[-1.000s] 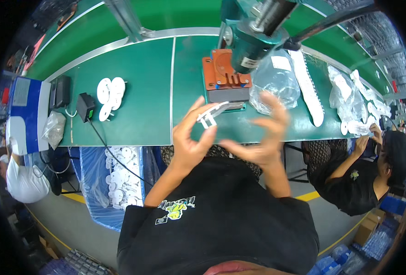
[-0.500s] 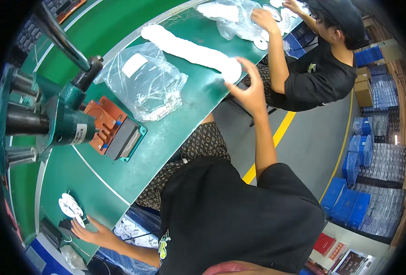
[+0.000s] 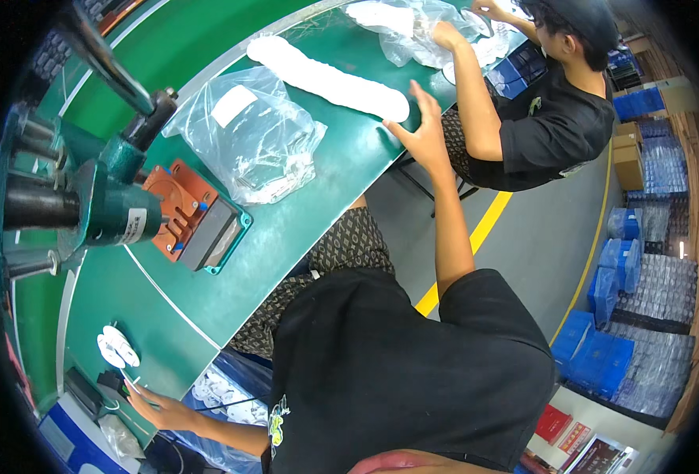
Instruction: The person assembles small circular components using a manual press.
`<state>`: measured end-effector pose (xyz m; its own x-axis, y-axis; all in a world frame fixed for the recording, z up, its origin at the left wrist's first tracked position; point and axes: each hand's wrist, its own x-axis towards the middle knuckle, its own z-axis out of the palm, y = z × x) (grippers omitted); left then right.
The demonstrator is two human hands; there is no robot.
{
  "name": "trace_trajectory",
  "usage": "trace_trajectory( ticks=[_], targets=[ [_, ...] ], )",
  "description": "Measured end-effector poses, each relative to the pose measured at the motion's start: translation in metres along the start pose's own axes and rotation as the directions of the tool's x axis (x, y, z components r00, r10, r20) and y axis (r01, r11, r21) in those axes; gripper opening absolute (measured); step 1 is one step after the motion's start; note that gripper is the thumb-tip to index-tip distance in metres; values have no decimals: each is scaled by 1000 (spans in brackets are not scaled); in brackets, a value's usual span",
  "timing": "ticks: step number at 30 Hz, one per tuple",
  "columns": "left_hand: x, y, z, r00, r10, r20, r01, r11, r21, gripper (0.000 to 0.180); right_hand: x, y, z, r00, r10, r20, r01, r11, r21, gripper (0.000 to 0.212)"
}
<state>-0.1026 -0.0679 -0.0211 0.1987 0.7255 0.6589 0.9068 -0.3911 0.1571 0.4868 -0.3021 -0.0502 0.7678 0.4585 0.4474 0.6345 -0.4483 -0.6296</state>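
My left hand (image 3: 158, 408) is low on the left, its fingers closed at a thin white piece (image 3: 134, 381) seen nearly edge-on. Just beyond it, a small group of white discs (image 3: 118, 346) rests on the green table. My right hand (image 3: 427, 138) is at the upper right, thumb and fingers spread apart, with nothing visible in it. Its fingertips are beside the near end of a long, slanting row of white discs (image 3: 326, 81); whether they touch it I cannot tell.
A green hand press (image 3: 120, 205) stands left, beside an orange-and-black fixture (image 3: 195, 217). A clear plastic bag (image 3: 259, 138) lies on the table. Below its edge is a blue-lined container (image 3: 235, 399) of white pieces. At the far right a person (image 3: 555, 118) handles another bag.
My left hand has drawn slightly down, away from the small disc group. My right hand has shifted up and left; the end disc, tilted face-on before, now lies in line with the row.
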Motion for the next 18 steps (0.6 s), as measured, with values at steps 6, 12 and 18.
trace_trajectory(
  ticks=[6, 12, 18],
  targets=[
    [-17, 93, 26, 985, 151, 83, -107, 912, -397, 19, -63, -73, 31, 927, -335, -170, 368, 898, 241, 23],
    [-20, 160, 34, 841, 453, 297, -196, 765, -613, 32, -25, -149, 106, 809, -570, 142, 511, 802, 308, 10],
    [-20, 192, 30, 773, 548, 319, -205, 692, -692, 38, -36, -180, 112, 814, -434, 386, 423, 898, 117, 15]
  ],
)
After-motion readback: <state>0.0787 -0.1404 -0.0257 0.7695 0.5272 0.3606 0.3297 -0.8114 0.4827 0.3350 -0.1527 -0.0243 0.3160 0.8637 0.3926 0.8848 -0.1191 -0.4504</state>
